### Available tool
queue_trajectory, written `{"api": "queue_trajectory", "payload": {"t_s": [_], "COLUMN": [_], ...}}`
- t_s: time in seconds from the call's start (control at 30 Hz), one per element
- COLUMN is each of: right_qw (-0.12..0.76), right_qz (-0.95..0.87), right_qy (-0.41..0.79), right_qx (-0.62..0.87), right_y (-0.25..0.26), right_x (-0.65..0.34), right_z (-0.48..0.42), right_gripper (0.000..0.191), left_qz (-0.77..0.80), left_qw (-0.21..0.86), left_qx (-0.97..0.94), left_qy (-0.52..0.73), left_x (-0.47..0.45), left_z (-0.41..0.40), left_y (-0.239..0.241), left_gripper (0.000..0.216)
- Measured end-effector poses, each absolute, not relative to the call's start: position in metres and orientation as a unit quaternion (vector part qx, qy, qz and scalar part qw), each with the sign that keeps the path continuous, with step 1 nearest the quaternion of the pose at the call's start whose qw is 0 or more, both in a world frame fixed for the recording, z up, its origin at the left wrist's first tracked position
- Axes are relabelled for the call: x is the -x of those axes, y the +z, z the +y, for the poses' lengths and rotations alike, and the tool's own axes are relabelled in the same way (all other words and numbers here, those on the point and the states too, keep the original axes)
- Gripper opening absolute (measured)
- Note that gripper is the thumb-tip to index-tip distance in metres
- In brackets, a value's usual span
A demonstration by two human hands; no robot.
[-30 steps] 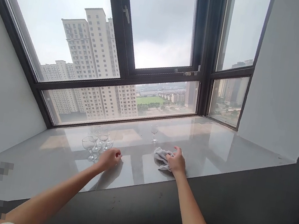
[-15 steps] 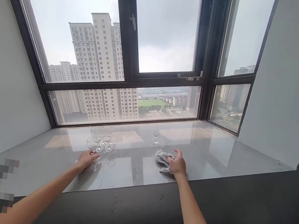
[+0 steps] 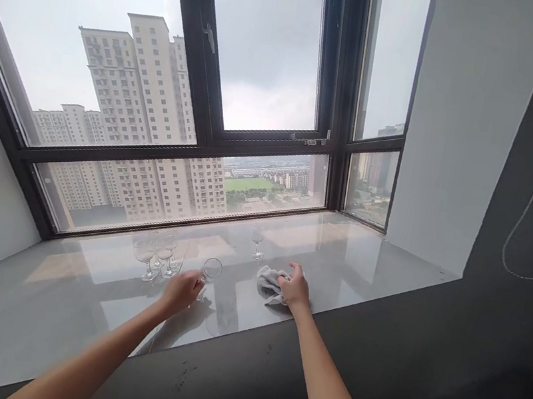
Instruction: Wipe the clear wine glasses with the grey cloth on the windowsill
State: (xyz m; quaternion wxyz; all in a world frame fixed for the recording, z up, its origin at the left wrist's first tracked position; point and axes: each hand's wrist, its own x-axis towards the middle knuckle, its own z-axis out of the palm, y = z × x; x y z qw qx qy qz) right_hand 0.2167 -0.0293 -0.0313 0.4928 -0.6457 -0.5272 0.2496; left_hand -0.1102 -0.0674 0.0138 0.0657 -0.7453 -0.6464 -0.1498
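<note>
We hold a wine glass (image 3: pixel 213 268) in our left hand (image 3: pixel 182 291), its fingers closed round the lower part. The glass is clear and colourless, with a rounded bowl and a thin round rim showing just past the fingertips. It sits above the near part of the sill, between the clustered glasses (image 3: pixel 156 259) and the cloth; we cannot tell whether its foot touches the surface. Our right hand (image 3: pixel 296 292) grips a crumpled, pale grey cloth (image 3: pixel 269 283), one finger lifted away from it.

The sill (image 3: pixel 347 266) is glossy grey, mirroring the window in pale patches. Beyond the cloth, a single glass (image 3: pixel 258 244) stands upright. Around us we see a dark window frame (image 3: pixel 347 104), plain light walls (image 3: pixel 461 122) and, at the right, a looped cord (image 3: pixel 527 276). Outside are tall tower blocks (image 3: pixel 147 86), a green field (image 3: pixel 248 184) and a cloudy sky (image 3: pixel 266 38).
</note>
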Motion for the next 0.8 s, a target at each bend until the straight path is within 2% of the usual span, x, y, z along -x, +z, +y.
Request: {"api": "queue_trajectory", "payload": {"t_s": [0.23, 0.43, 0.8], "right_qw": [0.505, 0.509, 0.518], "right_qz": [-0.527, -0.526, -0.524], "right_qy": [0.262, 0.249, 0.257], "right_qx": [0.631, 0.634, 0.626], "right_y": [-0.032, -0.034, -0.035], "right_x": [-0.218, -0.217, -0.218], "right_z": [-0.031, -0.029, -0.027], "right_gripper": [0.052, 0.052, 0.054], "left_qz": [-0.598, -0.634, -0.633], "left_qw": [0.064, 0.059, 0.045], "left_qx": [0.780, 0.738, 0.739], "left_qy": [-0.171, -0.226, -0.226], "left_x": [0.050, 0.049, 0.044], "left_z": [-0.045, -0.041, -0.046], "left_y": [0.014, -0.009, -0.004], "left_gripper": [0.023, 0.026, 0.024]}}
